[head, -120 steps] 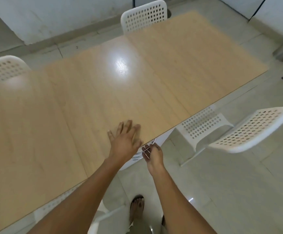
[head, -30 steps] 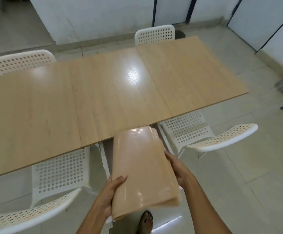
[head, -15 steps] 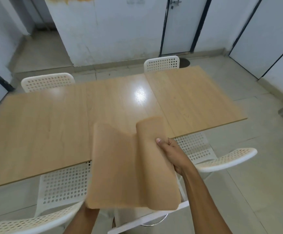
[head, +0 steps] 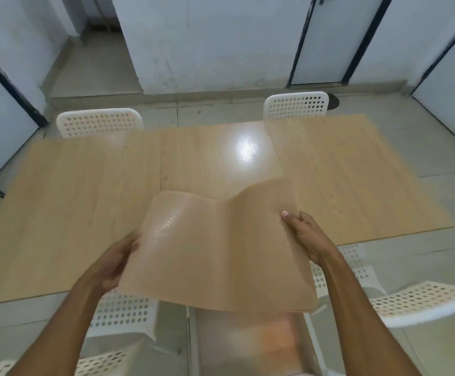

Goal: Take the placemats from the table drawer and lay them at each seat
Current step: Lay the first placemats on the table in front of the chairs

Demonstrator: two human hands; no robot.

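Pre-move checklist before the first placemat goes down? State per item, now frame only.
1. Left hand grip on the placemats, left edge: ok.
2. Right hand grip on the right edge, thumb on top: ok.
3. Stack opened flat: not ok, a fold still humps along the middle.
4. One mat separated from the rest: cannot tell; layered edges show at the lower right corner, count unreadable.
5. Wooden table surface bare where mats would go: ok, no placemat laid yet.
6. Seats located: ok, two white perforated chairs on the far side, two on the near side.
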